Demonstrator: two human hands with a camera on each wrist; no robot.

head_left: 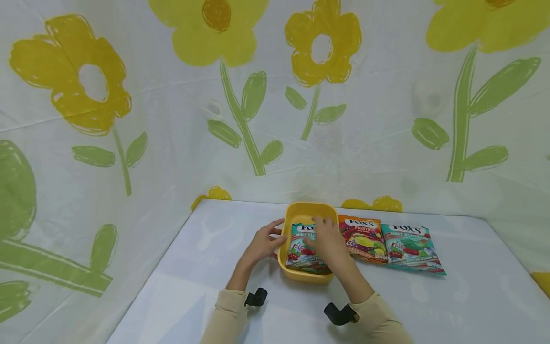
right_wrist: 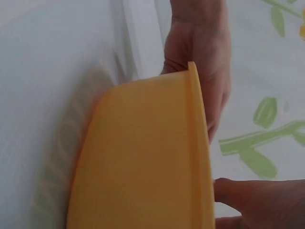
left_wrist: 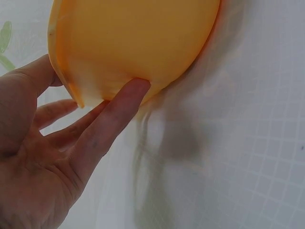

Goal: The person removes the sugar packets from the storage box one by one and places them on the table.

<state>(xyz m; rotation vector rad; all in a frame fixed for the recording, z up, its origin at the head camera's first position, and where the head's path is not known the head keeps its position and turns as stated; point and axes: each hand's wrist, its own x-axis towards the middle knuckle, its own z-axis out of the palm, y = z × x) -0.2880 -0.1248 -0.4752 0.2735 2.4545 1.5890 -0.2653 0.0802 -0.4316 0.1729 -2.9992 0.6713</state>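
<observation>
White cloth [head_left: 365,124], printed with yellow flowers and green leaves, rises behind the pale table [head_left: 185,267] in front of you. Your beige sleeves [head_left: 225,313] reach in across the near part of it. Between your hands the yellow tub [head_left: 311,210] stands upright on the tabletop. The orange candy bag [head_left: 363,239] lies just beside its right side, and the green candy bag [head_left: 412,246] touches the orange one on its far right. The mint bag [head_left: 300,246] lies inside the tub, printed side up. Your left hand [head_left: 263,244] holds the tub's left wall, thumb at the rim, fingers along the outside. Your right hand [head_left: 330,243] is over the mint bag, thumb and forefinger apart; the other fingertips are hidden, so you cannot tell whether they grip it. A small black piece [head_left: 256,297] sits at your left cuff.
</observation>
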